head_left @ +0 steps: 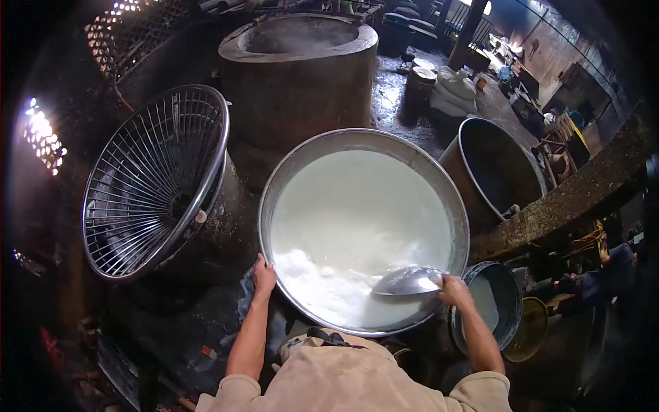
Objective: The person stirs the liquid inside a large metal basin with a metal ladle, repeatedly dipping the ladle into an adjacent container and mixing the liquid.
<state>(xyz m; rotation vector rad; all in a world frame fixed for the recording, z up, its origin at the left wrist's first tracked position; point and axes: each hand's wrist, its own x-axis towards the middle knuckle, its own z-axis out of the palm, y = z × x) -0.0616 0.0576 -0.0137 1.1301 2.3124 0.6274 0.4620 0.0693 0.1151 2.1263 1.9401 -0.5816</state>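
In front of my body stands a large round metal vat (460,206) of milky white liquid (357,206). White foam (302,281) lies on the liquid along the near left side. My left hand (263,276) is closed on the vat's rim at the lower left. At the lower right, my right hand (454,291) grips a shiny metal scoop (408,280) by its right end. The scoop is at the liquid's surface, its rounded side showing; whether its lower edge dips in is hard to tell.
A wide metal-barred basket (221,130) tilts at the left. Behind the vat, a big round stove-like tub (302,89) steams. To the right are a tilted dark drum (473,165), a bucket of whitish liquid (511,275) and a yellowish basin (539,333). White sacks (455,86) lie farther back.
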